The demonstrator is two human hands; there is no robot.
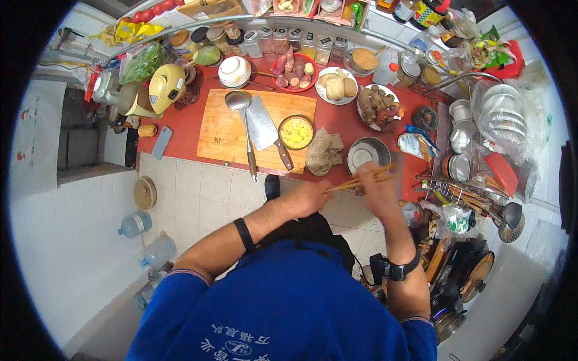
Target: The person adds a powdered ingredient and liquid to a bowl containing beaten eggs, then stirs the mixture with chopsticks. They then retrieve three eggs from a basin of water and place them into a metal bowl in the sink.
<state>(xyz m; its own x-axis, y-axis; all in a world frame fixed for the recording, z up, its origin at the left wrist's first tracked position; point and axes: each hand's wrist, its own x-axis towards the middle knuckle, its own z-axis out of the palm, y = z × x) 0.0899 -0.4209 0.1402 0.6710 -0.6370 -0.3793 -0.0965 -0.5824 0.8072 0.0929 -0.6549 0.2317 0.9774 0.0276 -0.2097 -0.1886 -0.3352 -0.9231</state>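
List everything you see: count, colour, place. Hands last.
Counter: one, red, ahead
Cutting board: one, wooden, on counter
Cleaver: one, silver, on board
Ladle: one, silver, left of cleaver
Small bowl: one, dark-rimmed, right of cleaver
Cloth: one, brownish, beside board
Metal bowl: one, silver, right of cloth
Food plates: three, red and white, back
Jars: many, clear, along back
Water bottles: several, bluish, left floor
Dishes: many, white, right rack
Chopsticks: several, wooden, in hands
Left hand: one, on chopsticks
Right hand: one, on chopsticks
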